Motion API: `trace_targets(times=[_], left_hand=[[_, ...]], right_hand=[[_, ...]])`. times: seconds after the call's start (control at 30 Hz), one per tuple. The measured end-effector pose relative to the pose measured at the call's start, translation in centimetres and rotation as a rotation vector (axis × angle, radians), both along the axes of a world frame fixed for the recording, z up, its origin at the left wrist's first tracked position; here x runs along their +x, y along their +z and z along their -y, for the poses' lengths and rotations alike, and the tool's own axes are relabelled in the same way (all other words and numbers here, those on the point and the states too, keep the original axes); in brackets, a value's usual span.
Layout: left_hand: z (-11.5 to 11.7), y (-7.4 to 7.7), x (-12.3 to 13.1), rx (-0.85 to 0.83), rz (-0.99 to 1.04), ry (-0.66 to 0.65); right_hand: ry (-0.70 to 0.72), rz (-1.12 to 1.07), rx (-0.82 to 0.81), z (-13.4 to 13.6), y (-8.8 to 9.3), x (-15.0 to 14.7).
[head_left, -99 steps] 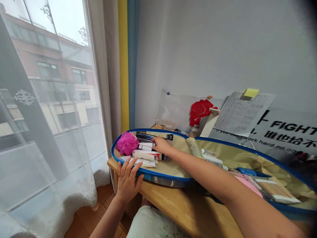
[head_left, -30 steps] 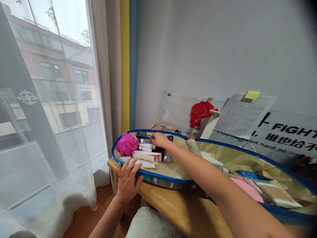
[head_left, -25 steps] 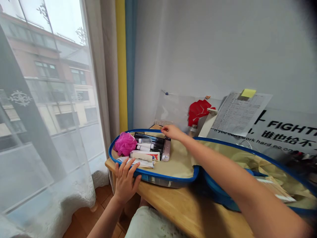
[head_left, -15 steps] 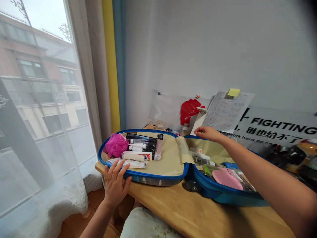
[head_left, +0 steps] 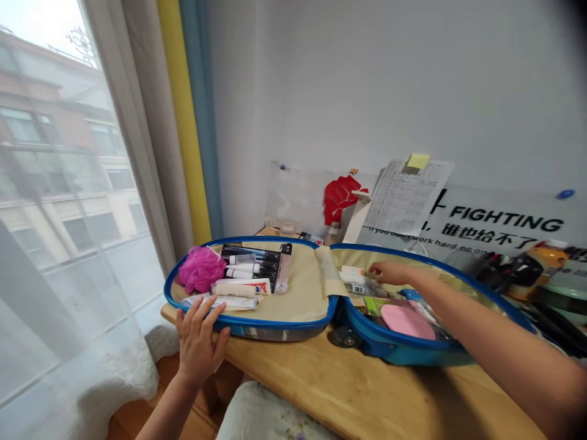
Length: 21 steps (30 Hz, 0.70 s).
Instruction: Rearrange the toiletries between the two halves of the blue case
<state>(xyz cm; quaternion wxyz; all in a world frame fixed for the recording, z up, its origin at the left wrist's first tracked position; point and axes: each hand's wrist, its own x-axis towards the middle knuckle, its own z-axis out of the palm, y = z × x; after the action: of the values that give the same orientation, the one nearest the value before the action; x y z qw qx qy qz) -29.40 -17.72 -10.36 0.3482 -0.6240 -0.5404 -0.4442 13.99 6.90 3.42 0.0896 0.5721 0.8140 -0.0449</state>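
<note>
An open blue suitcase with a beige lining lies on the wooden table. My left hand rests on the near rim of its left half, fingers spread and holding nothing. Beside it are a pink bath puff, a cream-coloured tube, white-capped pens and a black pack. My right hand has come down into the right half. Its fingers are bent together at the end of a white tube; what they hold, if anything, is hidden. A pink flat item lies nearer me.
A suitcase wheel touches the table. Behind stand a small bottle and clipped paper sheets. An orange bottle and dark items are at the right. A curtain and window flank the left.
My right hand has moved down from above the far rim into the right half, to the white tube. My left hand stays on the rim. The view has shifted slightly right.
</note>
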Motion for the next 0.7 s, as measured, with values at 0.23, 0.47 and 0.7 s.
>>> trace_targets(times=[0.23, 0.47, 0.7], left_hand=[[0.0, 0.0, 0.0, -0.009, 0.009, 0.001], [0.1, -0.1, 0.1, -0.016, 0.024, 0.017], [0.1, 0.1, 0.2, -0.001, 0.010, 0.005]], right_hand=[[0.090, 0.038, -0.012, -1.5, -0.7, -2.4], [0.083, 0.121, -0.022, -2.6, -1.3, -3.5], [0.002, 0.100, 0.000, -2.4, -1.5, -3.4]])
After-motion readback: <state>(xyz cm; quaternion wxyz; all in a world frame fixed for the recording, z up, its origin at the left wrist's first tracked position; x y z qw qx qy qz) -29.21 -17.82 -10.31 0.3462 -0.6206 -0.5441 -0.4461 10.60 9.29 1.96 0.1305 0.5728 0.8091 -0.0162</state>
